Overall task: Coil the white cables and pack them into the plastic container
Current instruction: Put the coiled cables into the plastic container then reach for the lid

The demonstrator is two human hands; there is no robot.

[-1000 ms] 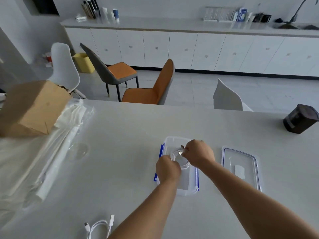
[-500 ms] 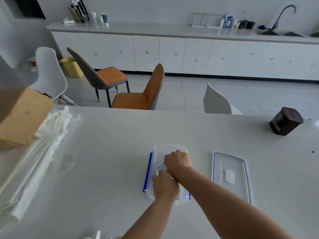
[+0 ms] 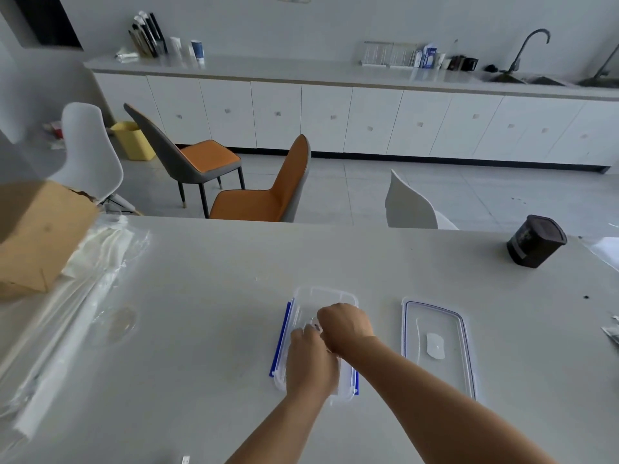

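Note:
A clear plastic container with blue side clips lies open on the grey table. Both of my hands are down inside it. My left hand covers its near half and my right hand its middle, fingers curled downward. Between them only a small piece of the white cable shows; the rest of the coil is hidden under my hands. The container's clear lid lies flat to the right. The plug end of another white cable peeks in at the bottom edge.
A cardboard box and plastic-wrapped white items take up the table's left side. A dark lidded tub stands at the far right. Chairs stand beyond the table's far edge.
My hands have brought the coiled cable from above the container down into it. My view has tilted up, so the loose cable near me has almost left the frame.

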